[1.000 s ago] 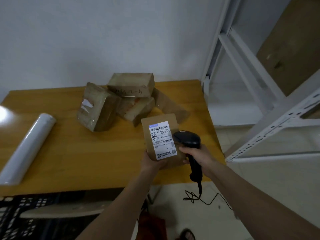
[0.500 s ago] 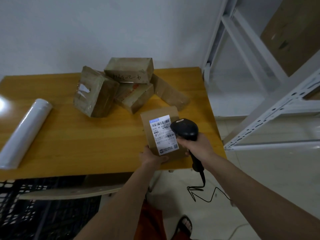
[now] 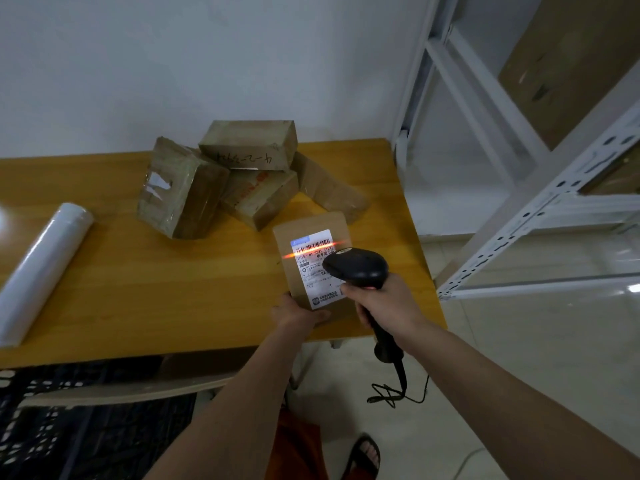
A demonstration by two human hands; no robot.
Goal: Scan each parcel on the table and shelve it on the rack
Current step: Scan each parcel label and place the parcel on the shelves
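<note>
Table's [image 3: 138, 289] near edge: hands hold parcel [image 3: 304, 233], scanner [image 3: 356, 268].

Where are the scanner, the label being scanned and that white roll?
scanner [image 3: 358, 266], head view, top of its black head.
label [image 3: 313, 268], head view, white face.
white roll [image 3: 43, 268], head view, middle of its length.

Counts on and around the wooden table [image 3: 145, 289]

Five cardboard parcels: four piled at the table's far side [image 3: 249, 174], one labelled parcel [image 3: 313, 268] held upright over its near right edge. One barcode scanner [image 3: 358, 268], one roll of clear film [image 3: 41, 268] at the table's left end, one white metal rack [image 3: 540, 209] to its right, and two hands.
</note>
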